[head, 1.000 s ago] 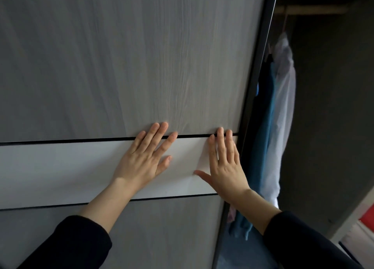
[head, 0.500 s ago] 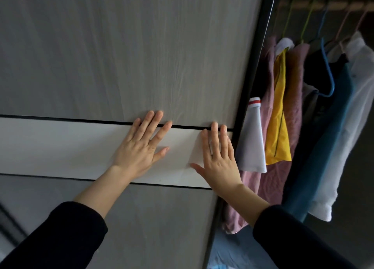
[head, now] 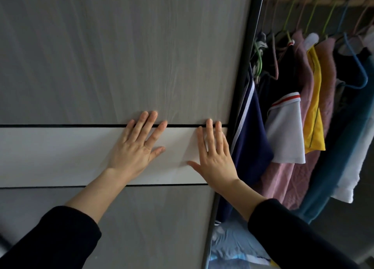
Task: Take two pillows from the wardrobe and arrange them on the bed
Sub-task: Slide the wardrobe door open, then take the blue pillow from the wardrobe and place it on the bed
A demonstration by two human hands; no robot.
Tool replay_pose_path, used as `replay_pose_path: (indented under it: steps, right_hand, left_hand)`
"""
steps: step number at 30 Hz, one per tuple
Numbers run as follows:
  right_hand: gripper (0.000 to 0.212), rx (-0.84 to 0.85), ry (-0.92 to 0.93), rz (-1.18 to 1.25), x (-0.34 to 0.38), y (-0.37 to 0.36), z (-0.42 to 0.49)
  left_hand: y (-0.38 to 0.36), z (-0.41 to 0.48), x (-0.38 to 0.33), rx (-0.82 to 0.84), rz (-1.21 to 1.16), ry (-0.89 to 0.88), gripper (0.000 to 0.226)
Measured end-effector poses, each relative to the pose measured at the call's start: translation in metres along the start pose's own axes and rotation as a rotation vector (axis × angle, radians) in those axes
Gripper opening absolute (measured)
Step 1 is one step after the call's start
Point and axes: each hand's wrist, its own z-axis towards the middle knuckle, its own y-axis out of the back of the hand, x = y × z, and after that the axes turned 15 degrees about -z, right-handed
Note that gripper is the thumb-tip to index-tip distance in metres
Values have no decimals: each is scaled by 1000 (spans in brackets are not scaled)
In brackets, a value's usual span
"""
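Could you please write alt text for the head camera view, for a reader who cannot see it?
Two bare hands, left hand and right hand, press flat on the white band of a grey sliding wardrobe door. To its right the open wardrobe shows hanging clothes on coloured hangers, with light blue fabric below.

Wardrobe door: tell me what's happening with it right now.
A person has both palms pressed flat on the sliding wardrobe door, the left hand and the right hand both on its pale middle band, the right one near the door's dark edge. The door is partly open, showing hanging clothes on a rail at the right. Some light blue fabric lies low inside; whether that is a pillow cannot be told. Neither hand holds anything yet.
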Motion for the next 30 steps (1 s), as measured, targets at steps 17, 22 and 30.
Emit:
replay_pose_path:
  steps: [17,22,30]
  right_hand:
    - [84,6,25,200,-15,1,-37]
    - [67,174,-51,276,-66,-26,-130]
    - [66,626,-95,262,-180,-106,-271]
  left_hand:
    - [12,-14,-66,102,-499,250,69]
    - [-18,-37,-184,225,-697,188,63]
    - [-99,-38,-377,589,-985,287,48]
